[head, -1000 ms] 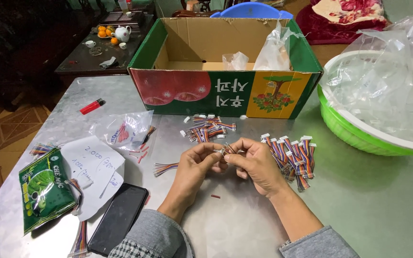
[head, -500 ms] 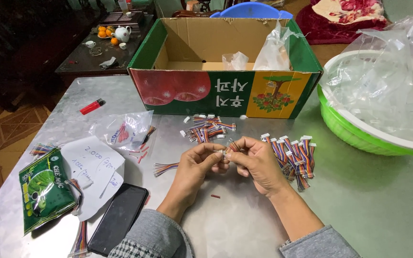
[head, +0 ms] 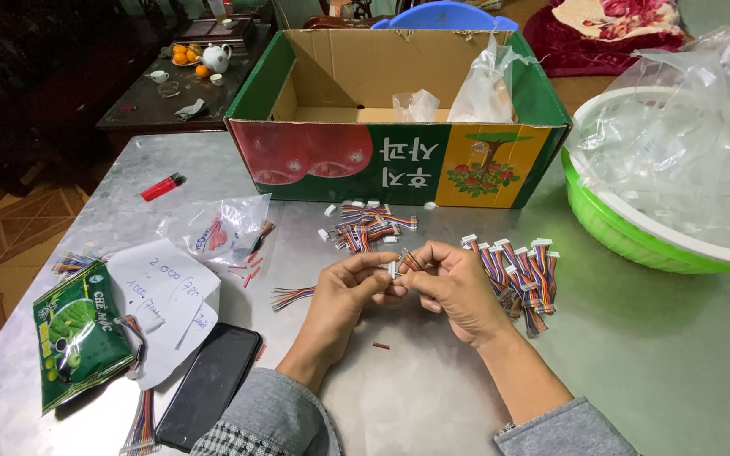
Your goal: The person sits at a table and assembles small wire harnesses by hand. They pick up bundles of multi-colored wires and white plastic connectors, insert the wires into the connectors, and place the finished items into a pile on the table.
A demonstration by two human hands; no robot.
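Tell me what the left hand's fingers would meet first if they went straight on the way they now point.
The left hand points right, toward the right hand. Its fingers would likely meet the small wire connector pinched between both hands, then the right hand's fingers just behind it. Depth is hard to judge.

1. Open cardboard box (head: 399, 160), green, red and yellow, at the worktop's far edge.
2. Green snack packet (head: 78, 333), flat, near left.
3. Black phone (head: 210, 386), screen dark, beside a handwritten white paper note (head: 166, 291).
4. Clear plastic bag (head: 217, 228).
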